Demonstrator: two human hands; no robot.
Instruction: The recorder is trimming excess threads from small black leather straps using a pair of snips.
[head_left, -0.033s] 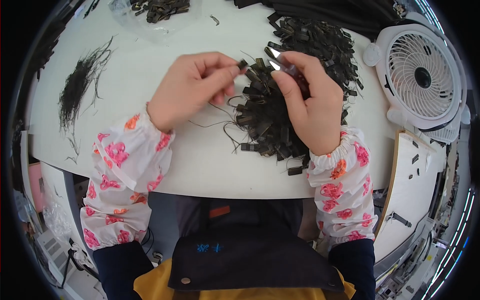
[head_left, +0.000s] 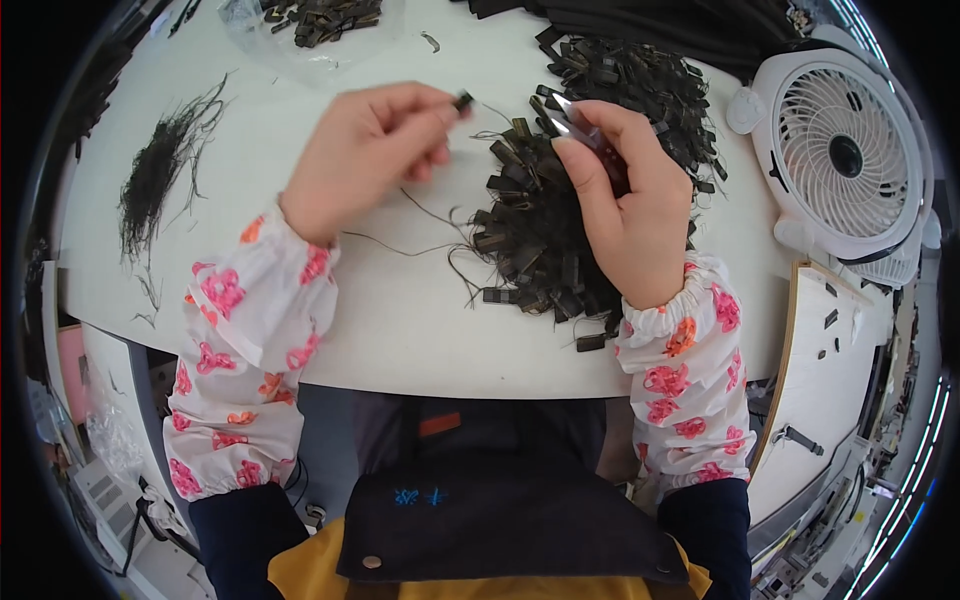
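My left hand (head_left: 365,155) pinches a small black tab (head_left: 463,101) between thumb and fingertips, left of the pile and above the white table (head_left: 400,330). Loose thin threads lie between this hand and the pile. My right hand (head_left: 640,205) is closed around a pair of thread snips (head_left: 600,148), whose two shiny blade tips stand apart and point up and left. Under and beside the right hand spreads a heap of small black tabs (head_left: 545,235) with thread ends sticking out. The tab and the snips are apart from each other.
A tangle of black thread (head_left: 155,185) lies on the left of the table. At the back are a clear bag (head_left: 250,45) with more black tabs and some black cloth (head_left: 670,25). A white fan (head_left: 845,150) stands on the right, above a pale board (head_left: 815,370).
My left hand has moved left and slightly away from me with the black tab, farther from the snips. The right hand has shifted slightly to the right, still holding the snips.
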